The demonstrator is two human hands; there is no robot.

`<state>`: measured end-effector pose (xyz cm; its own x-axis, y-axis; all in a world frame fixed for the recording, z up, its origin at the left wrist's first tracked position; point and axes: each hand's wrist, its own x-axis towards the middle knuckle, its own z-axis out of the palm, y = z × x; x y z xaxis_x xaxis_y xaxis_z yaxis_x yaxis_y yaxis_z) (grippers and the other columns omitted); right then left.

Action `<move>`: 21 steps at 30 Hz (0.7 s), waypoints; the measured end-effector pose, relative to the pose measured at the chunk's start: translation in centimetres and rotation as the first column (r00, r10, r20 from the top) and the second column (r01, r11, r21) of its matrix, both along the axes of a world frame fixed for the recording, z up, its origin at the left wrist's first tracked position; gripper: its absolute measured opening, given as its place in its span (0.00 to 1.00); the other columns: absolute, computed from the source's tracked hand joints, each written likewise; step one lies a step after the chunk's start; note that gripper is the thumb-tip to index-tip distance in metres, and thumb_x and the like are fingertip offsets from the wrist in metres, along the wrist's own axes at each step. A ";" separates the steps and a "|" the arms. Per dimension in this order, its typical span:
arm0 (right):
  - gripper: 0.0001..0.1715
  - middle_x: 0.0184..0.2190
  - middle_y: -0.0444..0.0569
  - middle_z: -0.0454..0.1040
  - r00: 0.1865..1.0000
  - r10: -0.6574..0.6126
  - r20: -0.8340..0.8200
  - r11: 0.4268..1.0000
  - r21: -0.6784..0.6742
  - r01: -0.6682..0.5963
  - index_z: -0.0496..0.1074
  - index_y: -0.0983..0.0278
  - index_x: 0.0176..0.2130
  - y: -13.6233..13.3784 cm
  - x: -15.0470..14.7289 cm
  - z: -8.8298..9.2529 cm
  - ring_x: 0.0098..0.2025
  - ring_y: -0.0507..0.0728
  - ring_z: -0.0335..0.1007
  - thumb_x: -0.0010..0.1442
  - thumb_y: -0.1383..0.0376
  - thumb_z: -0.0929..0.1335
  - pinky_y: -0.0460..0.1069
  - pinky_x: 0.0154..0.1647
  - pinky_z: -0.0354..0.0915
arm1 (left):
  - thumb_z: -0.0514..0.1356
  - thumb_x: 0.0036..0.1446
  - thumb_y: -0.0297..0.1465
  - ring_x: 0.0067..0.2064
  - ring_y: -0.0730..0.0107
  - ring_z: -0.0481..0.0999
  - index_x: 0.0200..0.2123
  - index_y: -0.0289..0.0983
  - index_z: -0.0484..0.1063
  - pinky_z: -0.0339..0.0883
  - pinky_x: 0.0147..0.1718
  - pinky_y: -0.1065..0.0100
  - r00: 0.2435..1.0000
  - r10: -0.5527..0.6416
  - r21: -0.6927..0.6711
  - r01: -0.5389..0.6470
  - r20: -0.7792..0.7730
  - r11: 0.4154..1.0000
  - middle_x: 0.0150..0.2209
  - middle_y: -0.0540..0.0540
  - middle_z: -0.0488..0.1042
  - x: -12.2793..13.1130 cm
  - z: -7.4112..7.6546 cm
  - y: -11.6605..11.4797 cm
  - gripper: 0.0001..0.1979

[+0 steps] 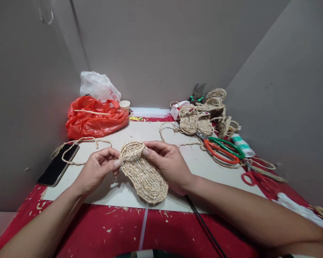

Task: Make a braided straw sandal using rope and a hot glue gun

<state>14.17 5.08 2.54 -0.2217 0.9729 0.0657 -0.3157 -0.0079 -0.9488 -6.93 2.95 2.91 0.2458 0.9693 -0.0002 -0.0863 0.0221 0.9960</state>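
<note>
A small woven straw slipper (148, 175), made of coiled braided cord, is held up over a white board (210, 172). My left hand (101, 166) pinches its left edge, thumb and fingers closed there. My right hand (168, 163) grips the upper right side, with the thumb on top and the other fingers partly hidden behind. Near my left hand a loose braided straw cord (76, 163) loops across the board. A short strand end hangs below my left fingers. What lies behind the slipper is hidden.
A phone (57, 166) lies at left, below a red plastic bag (94, 118) and a paper cup (124, 105). At right are finished straw slippers (190, 120), large scissors (223, 150), red-handled scissors (258, 179) and a thread spool (242, 145). Glue sticks (150, 112) line the back.
</note>
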 end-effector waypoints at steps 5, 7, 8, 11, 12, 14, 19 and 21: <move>0.15 0.33 0.46 0.80 0.998 0.047 -0.030 0.999 0.006 -0.046 0.79 0.60 0.38 0.0 0.0 -0.3 0.34 0.52 0.74 0.49 0.59 0.76 0.49 0.39 0.70 | 0.66 0.53 0.33 0.25 0.78 0.67 0.35 0.36 0.72 0.61 0.26 0.74 1.000 -0.024 -0.001 0.024 0.018 1.000 0.23 0.52 0.70 -0.3 -0.3 0.1 0.08; 0.15 0.35 0.46 0.80 0.997 0.066 -0.038 0.998 0.017 -0.065 0.79 0.59 0.39 0.0 0.0 -0.5 0.35 0.52 0.74 0.50 0.59 0.75 0.50 0.40 0.70 | 0.66 0.53 0.32 0.25 0.78 0.67 0.35 0.35 0.73 0.61 0.26 0.74 1.000 -0.015 -0.006 0.015 0.024 1.000 0.23 0.52 0.70 -0.3 -0.3 0.1 0.08; 0.15 0.35 0.46 0.80 0.996 0.076 -0.041 0.997 0.025 -0.075 0.79 0.59 0.40 0.0 0.0 -0.6 0.35 0.52 0.74 0.50 0.59 0.75 0.50 0.41 0.69 | 0.66 0.52 0.32 0.25 0.78 0.67 0.34 0.35 0.73 0.61 0.26 0.74 1.000 -0.010 -0.006 0.010 0.025 1.000 0.23 0.52 0.70 -0.3 -0.3 0.1 0.08; 0.16 0.37 0.46 0.80 0.995 0.093 -0.039 0.995 0.052 -0.091 0.79 0.57 0.43 0.0 0.0 -0.7 0.37 0.52 0.74 0.52 0.60 0.74 0.50 0.44 0.68 | 0.67 0.51 0.32 0.24 0.78 0.67 0.34 0.35 0.73 0.61 0.25 0.74 1.000 0.004 0.001 -0.004 0.018 1.000 0.24 0.52 0.70 -0.4 -0.2 0.2 0.09; 0.16 0.37 0.46 0.80 0.995 0.091 -0.032 0.994 0.059 -0.089 0.79 0.57 0.43 0.0 0.0 -0.7 0.37 0.52 0.74 0.53 0.60 0.74 0.50 0.44 0.67 | 0.67 0.51 0.32 0.24 0.78 0.67 0.34 0.35 0.73 0.61 0.25 0.74 1.000 0.006 0.006 -0.006 0.015 1.000 0.24 0.52 0.70 -0.4 -0.3 0.2 0.09; 0.16 0.37 0.46 0.80 0.996 0.088 -0.019 0.993 0.076 -0.086 0.79 0.57 0.43 0.1 0.0 -0.6 0.38 0.52 0.74 0.53 0.61 0.74 0.49 0.44 0.67 | 0.67 0.51 0.33 0.24 0.78 0.67 0.34 0.35 0.73 0.61 0.25 0.74 1.000 0.005 0.013 -0.005 0.008 1.000 0.24 0.52 0.70 -0.5 -0.4 0.3 0.09; 0.15 0.33 0.47 0.79 0.992 0.130 -0.004 0.989 0.079 -0.129 0.78 0.61 0.43 0.0 0.3 -0.6 0.35 0.54 0.73 0.57 0.56 0.71 0.50 0.41 0.68 | 0.67 0.52 0.33 0.25 0.78 0.68 0.35 0.35 0.74 0.62 0.27 0.74 1.000 -0.002 0.025 0.003 -0.020 1.000 0.24 0.52 0.70 -0.9 -0.8 0.5 0.10; 0.18 0.27 0.47 0.77 0.987 0.155 0.040 0.987 0.037 -0.156 0.78 0.63 0.42 -0.1 0.4 -0.8 0.29 0.54 0.71 0.60 0.53 0.67 0.49 0.33 0.68 | 0.67 0.52 0.33 0.26 0.78 0.68 0.35 0.35 0.74 0.62 0.28 0.74 1.000 -0.008 0.027 0.009 -0.026 1.000 0.25 0.52 0.70 -0.9 -0.8 0.6 0.09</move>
<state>14.54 4.97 1.78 -0.3729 0.9232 0.0930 -0.2786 -0.0159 -0.9603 -7.83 3.54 2.06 0.2545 0.9669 0.0194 -0.0600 -0.0042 0.9982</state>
